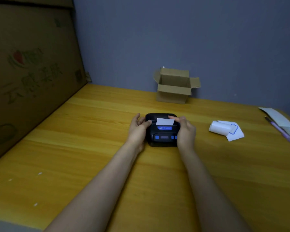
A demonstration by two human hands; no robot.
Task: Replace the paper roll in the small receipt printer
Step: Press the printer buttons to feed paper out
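A small black receipt printer (163,137) with blue buttons sits on the wooden table (90,148). Its lid is down and a short strip of white paper (165,121) sticks out of the slot. My left hand (138,129) grips the printer's left side, thumb on its top edge. On the right side rests my right hand (185,130), with its fingers reaching over the lid beside the paper strip. Another white paper roll (224,129), partly unrolled with a blue mark on it, lies on the table to the right of the printer.
A small open cardboard box (174,87) stands against the wall behind the printer. A large cardboard sheet (28,72) leans along the left. A purple pen (279,129) and loose papers (274,116) lie at the far right edge.
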